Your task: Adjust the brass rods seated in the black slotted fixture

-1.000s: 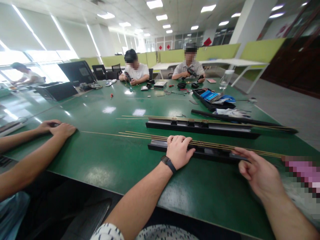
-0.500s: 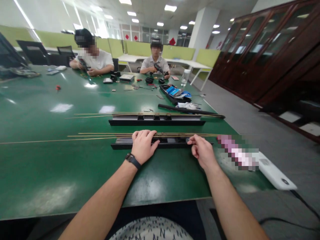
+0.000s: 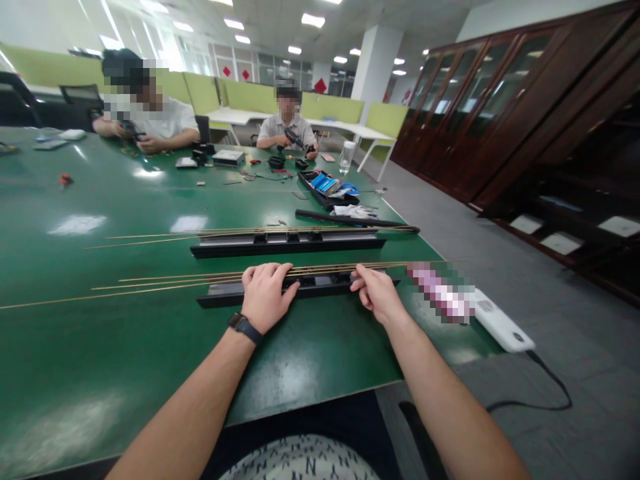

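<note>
A long black channel-shaped rail point(image 3: 320, 288) lies across the green table in front of me, with several thin brass-coloured rods point(image 3: 165, 279) running along its far side and out past both ends. My left hand point(image 3: 267, 293) is draped over the rail left of its middle, fingers on the far side by the rods and thumb on the near side, gripping it. Near the right end, my right hand point(image 3: 375, 290) touches the rail. Its index finger reaches over the rods while the other fingers curl in; what they pinch, if anything, is hidden.
A second black rail point(image 3: 290, 248) with rods lies just beyond. Behind it are a black tube point(image 3: 350, 219), white gloves point(image 3: 354, 211) and a black tray point(image 3: 330, 200) of blue items. A white power strip point(image 3: 503, 321) sits at the right edge. Two people work across the table.
The view has turned to the right, so everything sits further left. My right index finger has straightened over the rods. My left hand keeps its place on the rail.
</note>
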The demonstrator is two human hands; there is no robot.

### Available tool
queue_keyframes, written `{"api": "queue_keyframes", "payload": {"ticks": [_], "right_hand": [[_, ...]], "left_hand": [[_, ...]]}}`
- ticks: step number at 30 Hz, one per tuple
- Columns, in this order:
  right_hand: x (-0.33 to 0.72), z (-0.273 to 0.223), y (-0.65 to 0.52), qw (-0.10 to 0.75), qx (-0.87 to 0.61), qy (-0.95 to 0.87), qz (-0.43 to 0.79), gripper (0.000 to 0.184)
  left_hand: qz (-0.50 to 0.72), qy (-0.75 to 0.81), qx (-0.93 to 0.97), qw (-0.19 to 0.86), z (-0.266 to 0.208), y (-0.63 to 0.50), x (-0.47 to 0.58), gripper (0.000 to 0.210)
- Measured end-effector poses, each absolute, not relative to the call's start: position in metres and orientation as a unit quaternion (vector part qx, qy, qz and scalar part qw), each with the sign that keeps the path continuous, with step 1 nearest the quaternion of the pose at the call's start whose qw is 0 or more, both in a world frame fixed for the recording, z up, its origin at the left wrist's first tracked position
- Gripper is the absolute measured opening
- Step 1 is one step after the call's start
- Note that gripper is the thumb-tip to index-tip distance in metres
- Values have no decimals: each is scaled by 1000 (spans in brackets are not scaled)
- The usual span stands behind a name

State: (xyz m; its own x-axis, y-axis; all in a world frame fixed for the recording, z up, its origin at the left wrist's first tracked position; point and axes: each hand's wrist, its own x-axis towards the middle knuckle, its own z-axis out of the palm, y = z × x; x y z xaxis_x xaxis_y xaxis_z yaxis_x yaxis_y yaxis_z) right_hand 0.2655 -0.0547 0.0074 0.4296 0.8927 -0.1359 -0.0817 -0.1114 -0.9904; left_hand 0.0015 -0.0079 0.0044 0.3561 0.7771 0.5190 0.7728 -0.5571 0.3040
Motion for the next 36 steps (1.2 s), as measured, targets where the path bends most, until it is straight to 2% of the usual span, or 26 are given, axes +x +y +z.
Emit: {"api": "queue_keyframes", "payload": {"ticks": [12, 36], "right_hand": [[281, 2, -34, 568, -577, -297, 506, 23], [274, -4, -41, 594, -559, -322, 481, 28]], "left_hand": [[314, 475, 822, -12, 3, -5, 2, 34], [302, 480, 824, -9, 6, -7, 1, 33]]}}
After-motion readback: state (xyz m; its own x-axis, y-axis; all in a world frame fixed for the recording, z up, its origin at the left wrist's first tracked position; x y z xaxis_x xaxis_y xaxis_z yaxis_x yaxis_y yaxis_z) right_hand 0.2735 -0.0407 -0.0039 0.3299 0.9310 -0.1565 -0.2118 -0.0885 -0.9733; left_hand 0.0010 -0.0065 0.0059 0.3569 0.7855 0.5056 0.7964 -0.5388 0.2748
